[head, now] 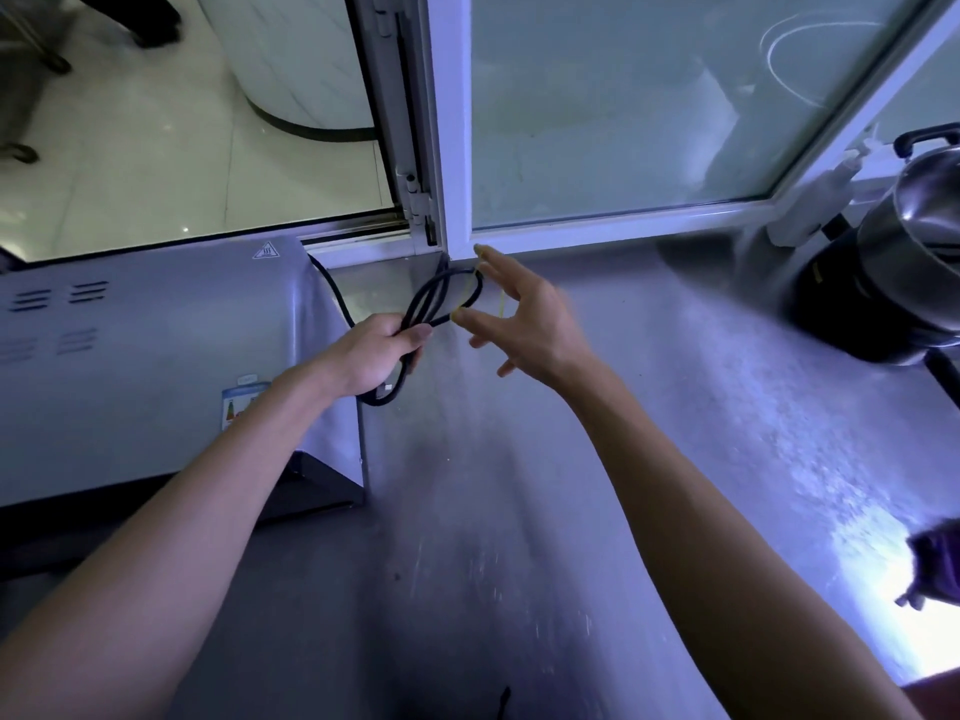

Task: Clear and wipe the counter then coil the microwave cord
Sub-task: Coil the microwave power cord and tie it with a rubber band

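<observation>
Cord (pixel 435 298) black, looped, gripped by left hand (pixel 375 356)

Our left hand (pixel 371 353) grips a looped bundle of black microwave cord (pixel 441 298) just right of the grey microwave (pixel 145 366), which stands on the grey table (pixel 519 511). Our right hand (pixel 519 319), fingers (pixel 491 262) spread, stretches a thin yellow band (pixel 470 296) at the loop's far end. Farther right of the microwave, a steel pot (pixel 909 241) sits by the window frame (pixel 597 231).
</observation>
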Available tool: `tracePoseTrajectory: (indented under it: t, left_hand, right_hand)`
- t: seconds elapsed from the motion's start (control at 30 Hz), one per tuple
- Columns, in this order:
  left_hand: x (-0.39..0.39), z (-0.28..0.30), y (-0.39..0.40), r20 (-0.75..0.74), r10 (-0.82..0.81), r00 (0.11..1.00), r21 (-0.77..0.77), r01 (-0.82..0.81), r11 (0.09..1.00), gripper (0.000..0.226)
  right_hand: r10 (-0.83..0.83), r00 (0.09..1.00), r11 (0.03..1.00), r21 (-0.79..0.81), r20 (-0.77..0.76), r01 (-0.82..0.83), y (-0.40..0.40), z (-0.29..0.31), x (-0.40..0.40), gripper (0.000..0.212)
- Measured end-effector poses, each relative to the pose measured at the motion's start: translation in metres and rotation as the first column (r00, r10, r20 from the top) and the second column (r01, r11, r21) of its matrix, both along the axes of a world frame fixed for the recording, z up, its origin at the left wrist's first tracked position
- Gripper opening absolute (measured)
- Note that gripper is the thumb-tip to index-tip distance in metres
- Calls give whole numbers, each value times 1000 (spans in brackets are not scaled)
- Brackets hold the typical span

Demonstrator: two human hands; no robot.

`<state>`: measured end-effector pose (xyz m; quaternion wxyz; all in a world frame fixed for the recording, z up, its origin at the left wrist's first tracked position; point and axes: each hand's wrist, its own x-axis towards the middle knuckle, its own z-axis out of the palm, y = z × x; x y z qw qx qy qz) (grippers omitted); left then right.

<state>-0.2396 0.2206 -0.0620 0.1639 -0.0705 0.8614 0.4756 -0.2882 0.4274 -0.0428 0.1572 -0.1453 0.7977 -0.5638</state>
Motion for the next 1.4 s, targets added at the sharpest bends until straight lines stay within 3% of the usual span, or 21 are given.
tracePoseTrajectory:
  t: [0.17, 0.33, 0.6, 0.77, 1.0, 1.17, 1.3, 1.4]
  left_hand:
    - [-1, 9, -11, 42, -32, 999, 94, 28, 995, 36]
    - [-1, 19, -15, 49, -165, 985, 37, 164, 986, 35]
    - [2, 21, -15, 77, -247, 966, 38, 245, 969, 35]
    - [2, 16, -9, 96, -184, 978, 29, 182, 983, 31]
    - [10, 2, 0, -82, -70, 994, -56, 66, 996, 10]
    - [22, -8, 2, -206, -67, 976, -185, 28, 982, 30]
    - [26, -15, 9, -397, -155, 905, -415, -27, 909, 21]
    - [23, -12, 11, -384, -139, 913, -386, -22, 922, 17]
  right_hand:
    - [20, 999, 999, 35, -37, -19, -13, 13, -7, 80]
    - [86, 996, 996, -9, 9, -85, -20, 21, -11, 72]
    - [89, 996, 996, 8, 22, -90, -24, 14, -14, 57]
    - [29, 1000, 1000, -3, 11, -29, -28, 4, -14, 59]
    - [-35, 999, 999, -38, -14, 35, -27, 0, -18, 70]
    - [-46, 997, 998, -33, -55, 44, -26, 1, -19, 70]
    - [-60, 998, 998, -37, -21, 59, -27, 0, -19, 72]
    - [-74, 997, 997, -31, 0, 74, -24, -2, -17, 70]
